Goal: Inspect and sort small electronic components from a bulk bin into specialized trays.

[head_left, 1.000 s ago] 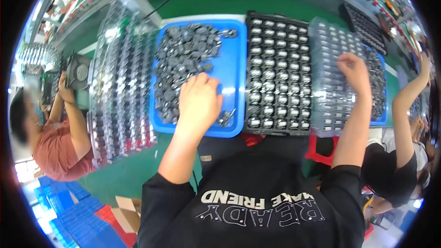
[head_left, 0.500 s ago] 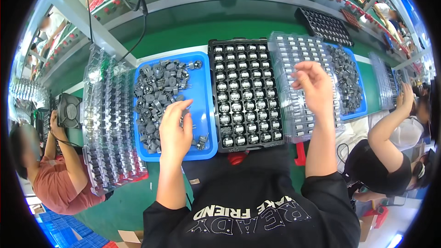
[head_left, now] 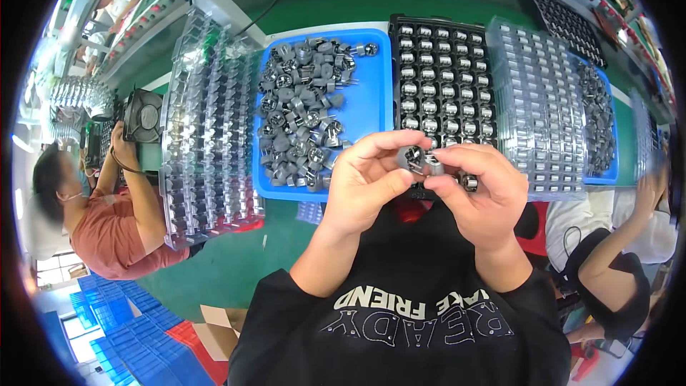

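Observation:
Over the near end of a black tray (head_left: 394, 64), my two hands meet fingertip to fingertip. My left hand (head_left: 364, 182) pinches a round dark grey part with metal pins (head_left: 411, 159). Against it, my right hand (head_left: 486, 193) grips a small silver cylinder (head_left: 433, 165), partly covered by the fingers. Another small round metal piece (head_left: 469, 182) shows by the right fingers; whether it is held or sits in the tray I cannot tell. Rows of silver cylinders fill the black tray. Left of it, a blue tray (head_left: 368, 111) carries a heap of grey pinned parts (head_left: 293, 111).
Clear plastic trays with cylinders (head_left: 539, 121) are stacked to the right, beside another blue tray (head_left: 607, 171). Clear trays (head_left: 211, 136) stand on the left. A black fan (head_left: 143, 116) and a co-worker (head_left: 118, 218) are farther left; another person (head_left: 614, 271) works at the right.
My hands have come together from above the blue tray and the clear trays, and now hold a grey pinned part and a silver cylinder. The view has shifted, moving the trays rightward and up.

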{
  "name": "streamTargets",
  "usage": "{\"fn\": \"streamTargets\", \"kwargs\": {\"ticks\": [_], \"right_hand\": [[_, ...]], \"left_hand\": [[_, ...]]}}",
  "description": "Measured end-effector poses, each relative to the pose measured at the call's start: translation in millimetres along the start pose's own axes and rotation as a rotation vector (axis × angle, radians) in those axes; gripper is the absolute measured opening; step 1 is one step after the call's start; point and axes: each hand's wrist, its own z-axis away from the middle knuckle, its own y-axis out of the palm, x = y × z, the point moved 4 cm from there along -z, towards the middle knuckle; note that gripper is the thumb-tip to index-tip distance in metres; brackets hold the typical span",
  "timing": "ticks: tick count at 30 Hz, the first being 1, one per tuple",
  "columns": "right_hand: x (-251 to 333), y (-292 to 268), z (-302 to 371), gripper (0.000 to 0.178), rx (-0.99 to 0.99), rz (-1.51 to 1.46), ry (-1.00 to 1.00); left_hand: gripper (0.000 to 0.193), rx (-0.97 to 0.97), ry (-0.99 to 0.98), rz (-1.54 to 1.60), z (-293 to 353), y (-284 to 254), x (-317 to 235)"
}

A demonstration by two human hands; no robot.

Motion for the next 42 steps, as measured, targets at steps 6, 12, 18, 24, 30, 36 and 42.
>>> {"fn": "streamTargets", "kwargs": {"ticks": [6,12,18,24,30,36,42], "right_hand": [[10,8,1,0.032,0.019,0.163,-0.206],[18,10,9,0.032,-0.008,0.315,-0.293],[20,14,9,0.033,0.038,0.309,-0.335],[22,15,9,0.034,0.061,0.329,-0.375],[23,17,13,0.034,0.053,0.315,-0.354],[23,18,21,0.036,0.107,0.308,-0.380],[4,17,54,0.034,0.235,0.002,-0.105]], "left_hand": [[0.045,0.029,-0.060,-0.062,5,0,-4],[0.043,0.034,0.017,-0.211,10,-3,-11],[0.044,0.055,-0.052,-0.238,12,-9,-13],[0.043,0.077,-0.061,-0.246,13,-10,-15],[0.044,0.065,-0.092,-0.232,19,-10,-17],[0.042,0.069,-0.130,-0.252,28,-13,-15],[0.034,0.032,-0.001,-0.669,70,-6,-11]]}}
